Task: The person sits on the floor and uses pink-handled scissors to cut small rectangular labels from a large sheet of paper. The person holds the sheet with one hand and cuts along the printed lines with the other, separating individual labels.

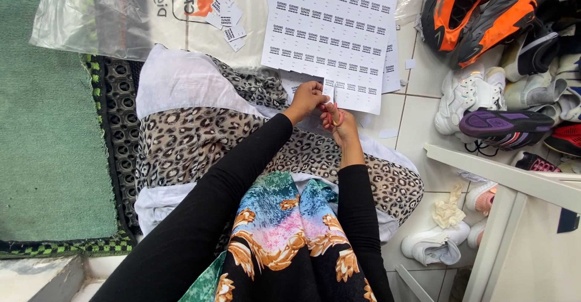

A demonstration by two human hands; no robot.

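White paper sheet printed with rows of small dark labels point(357, 93) lies on the tiled floor point(417, 132) in front of a seated person, its near edge lifted toward the hands. The left hand point(307, 98) has its grip pinched on a narrow strip at the sheet's lower left corner. The right hand point(339, 123) is closed round small scissors with a reddish handle point(334, 113), whose blades point up into the sheet; how far the blades are parted is too small to tell.

Judging from how things lie, the cutting looks only begun. The sheet in hand already has an uneven, stepped lower edge, and a small heap of cut white label slips point(227, 20) rests well apart on a clear plastic bag with an orange print point(121, 11) near the top left. Most of the rows remain uncut, and a larger stack of whole printed label sheets point(330, 17) lies just beyond, overlapping the one being cut.

Below the hands spreads a leopard-print cloth with a white border point(193, 138) over the person's lap. A green mat point(48, 126) lies to the left. Many sports shoes, orange, white and purple point(502, 66), are piled at the right, beside a white wooden frame point(514, 205).
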